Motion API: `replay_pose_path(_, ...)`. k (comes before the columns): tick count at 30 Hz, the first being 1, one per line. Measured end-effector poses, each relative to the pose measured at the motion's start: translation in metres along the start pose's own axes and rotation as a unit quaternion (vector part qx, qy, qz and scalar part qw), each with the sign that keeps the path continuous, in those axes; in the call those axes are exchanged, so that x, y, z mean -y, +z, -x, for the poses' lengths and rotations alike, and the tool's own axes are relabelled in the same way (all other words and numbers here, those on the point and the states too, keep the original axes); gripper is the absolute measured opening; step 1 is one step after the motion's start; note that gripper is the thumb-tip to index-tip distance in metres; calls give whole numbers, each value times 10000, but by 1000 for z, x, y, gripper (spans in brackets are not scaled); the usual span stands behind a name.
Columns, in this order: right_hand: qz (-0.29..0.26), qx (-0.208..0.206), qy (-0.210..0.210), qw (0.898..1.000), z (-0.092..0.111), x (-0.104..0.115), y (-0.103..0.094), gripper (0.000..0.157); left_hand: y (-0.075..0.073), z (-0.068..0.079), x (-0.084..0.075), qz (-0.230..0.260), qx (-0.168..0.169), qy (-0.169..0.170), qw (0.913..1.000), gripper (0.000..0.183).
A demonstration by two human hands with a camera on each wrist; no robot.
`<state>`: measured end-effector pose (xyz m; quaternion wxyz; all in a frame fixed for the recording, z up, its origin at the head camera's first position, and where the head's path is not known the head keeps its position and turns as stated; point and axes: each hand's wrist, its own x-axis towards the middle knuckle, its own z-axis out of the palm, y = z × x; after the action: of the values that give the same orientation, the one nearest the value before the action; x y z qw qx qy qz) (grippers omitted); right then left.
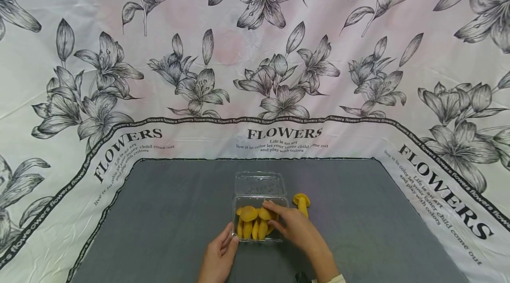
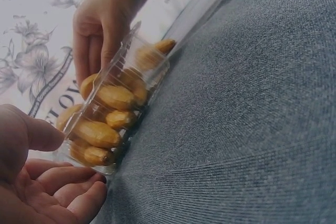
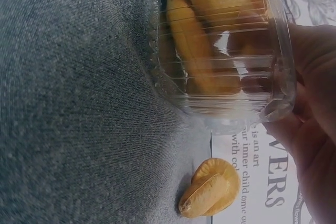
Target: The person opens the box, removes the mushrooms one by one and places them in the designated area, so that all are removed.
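Note:
A clear plastic clamshell box (image 1: 260,241) stands on the grey cloth, its lid (image 1: 260,183) folded back away from me. Several yellow mushrooms (image 1: 248,228) lie inside, caps toward the far side and stems toward me. My left hand (image 1: 219,252) holds the box at its near left corner; in the left wrist view the thumb is at the rim and the fingers are by the lower edge. My right hand (image 1: 296,225) reaches over the right wall, thumb and fingers about a mushroom (image 1: 264,213) in the box. The fingertips are partly hidden in the right wrist view.
One loose yellow mushroom (image 1: 301,202) lies on the grey cloth (image 1: 171,212) to the right of the box, close to my right hand. A dark object (image 1: 302,277) shows at the near edge. Behind the table hangs a flower-printed curtain (image 1: 191,75).

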<state>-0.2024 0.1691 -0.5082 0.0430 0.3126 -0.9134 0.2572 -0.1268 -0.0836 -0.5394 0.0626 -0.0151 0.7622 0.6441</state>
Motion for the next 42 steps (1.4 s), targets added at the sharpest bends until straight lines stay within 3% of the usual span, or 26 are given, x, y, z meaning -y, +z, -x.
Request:
replay_pose_path(22,-242,-532,-590,9965,-1,-8,3,49,0,2,0,4,-31,26,10000,67)
replay_pose_path(36,-395,-471,-318,9976,0,-4,-4,48,1,2,-4,-20,-39,-205,9998,66)
replay_pose_path(42,-483,-437,-153,9978,1,-4,-5,47,0,2,-2,-71,-118,-80,9999,64)
